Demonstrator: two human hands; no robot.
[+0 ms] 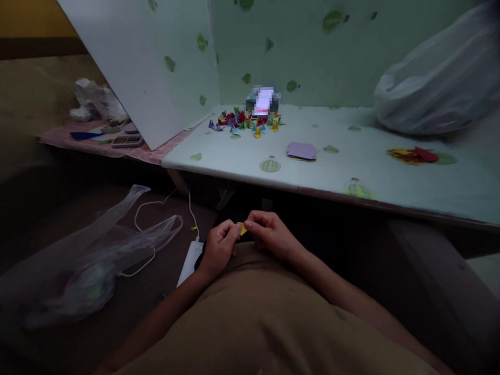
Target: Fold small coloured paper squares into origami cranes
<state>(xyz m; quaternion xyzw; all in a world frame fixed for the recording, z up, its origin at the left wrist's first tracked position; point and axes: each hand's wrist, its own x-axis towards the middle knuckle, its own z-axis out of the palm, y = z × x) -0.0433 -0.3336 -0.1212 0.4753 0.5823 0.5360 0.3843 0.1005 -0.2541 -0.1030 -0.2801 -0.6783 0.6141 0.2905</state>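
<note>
Yellow paper, gripped between the closed fingertips of left hand and right hand. Hold lightly, line up edges before pressing, then crease firmly without pulling the small piece askew. Beyond the hands, up on the table, a cluster of paper birds.

- yellow piece, below the worktop's front edge: matt paper
- worktop: smooth covering, faint sheen
- folded figures, toward its back edge: coloured paper
- lilac stack, nearer its front edge: smooth, matt paper
- white bag, toward its back right corner: thin, creased plastic
- garment: matt cloth
</note>
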